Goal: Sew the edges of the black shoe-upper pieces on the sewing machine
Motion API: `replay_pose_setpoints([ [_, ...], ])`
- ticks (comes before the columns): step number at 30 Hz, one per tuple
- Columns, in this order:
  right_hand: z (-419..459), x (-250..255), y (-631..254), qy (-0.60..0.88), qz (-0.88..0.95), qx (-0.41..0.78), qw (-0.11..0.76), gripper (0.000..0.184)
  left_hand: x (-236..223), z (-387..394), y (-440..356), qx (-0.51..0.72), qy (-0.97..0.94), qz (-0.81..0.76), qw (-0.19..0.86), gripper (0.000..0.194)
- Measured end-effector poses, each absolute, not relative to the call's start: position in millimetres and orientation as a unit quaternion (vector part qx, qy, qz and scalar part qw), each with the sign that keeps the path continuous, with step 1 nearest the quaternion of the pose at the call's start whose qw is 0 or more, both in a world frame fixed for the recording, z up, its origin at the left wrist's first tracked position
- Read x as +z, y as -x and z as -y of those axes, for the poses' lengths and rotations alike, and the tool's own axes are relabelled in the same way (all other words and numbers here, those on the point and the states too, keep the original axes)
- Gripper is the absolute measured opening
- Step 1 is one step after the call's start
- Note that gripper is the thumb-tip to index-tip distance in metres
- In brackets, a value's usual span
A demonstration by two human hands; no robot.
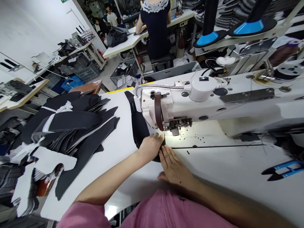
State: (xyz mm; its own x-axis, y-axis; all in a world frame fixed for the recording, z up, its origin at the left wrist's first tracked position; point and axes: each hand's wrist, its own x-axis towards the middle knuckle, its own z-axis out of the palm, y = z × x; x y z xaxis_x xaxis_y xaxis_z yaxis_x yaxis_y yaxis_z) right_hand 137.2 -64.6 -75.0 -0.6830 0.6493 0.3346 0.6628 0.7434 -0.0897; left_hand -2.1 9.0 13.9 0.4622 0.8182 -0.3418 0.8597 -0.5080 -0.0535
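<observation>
A dark fabric piece (139,126) lies on the white table of the sewing machine (166,107), curving from behind the machine head to beneath both hands. My left hand (150,147) is closed on this piece just in front of the lit needle area, its fingers bent and the index fingertip close to the presser foot. Beside it, my right hand (172,164) lies flat with its fingers stretched out and together, the fingertips on the near edge of the same piece. Between and under the hands, part of the fabric is hidden.
Left on the table is a heap of dark cut pieces (73,123), some tied with white strips. Blue thread snips (282,170) lie at the right. Thread cones (209,34) stand behind the machine. A co-worker in dark clothes (156,31) sits at another table ahead.
</observation>
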Motion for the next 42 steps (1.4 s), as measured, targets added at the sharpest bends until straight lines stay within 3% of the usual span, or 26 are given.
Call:
replay_pose_setpoints([
  [8,62.1,-75.4,-135.3,0.366,0.912,-0.026,0.182,0.095,-10.6,-19.1,7.7,-0.071,-0.868,-0.491,0.026,0.021],
  [13,47.2,-55.8,-147.9,0.358,0.916,0.002,0.183,0.073,-18.3,-21.1,21.5,0.047,-0.873,-0.485,0.01,0.024],
  [18,17.3,-43.2,-167.7,0.147,0.971,0.117,0.147,0.066,-21.0,-29.2,41.9,0.142,-0.882,-0.449,0.015,0.029],
  [25,-0.4,-52.9,-163.5,0.12,0.97,0.173,0.124,0.078,-23.3,-50.4,43.5,0.087,-0.914,-0.392,0.058,0.033],
  [35,-15.6,-59.9,-130.1,0.185,0.957,0.161,0.155,0.09,-13.2,-55.9,28.8,0.005,-0.922,-0.387,-0.023,0.031],
  [42,-21.1,-59.4,-113.5,0.241,0.948,0.136,0.159,0.086,-21.0,-64.5,28.8,-0.01,-0.915,-0.402,-0.036,0.024],
])
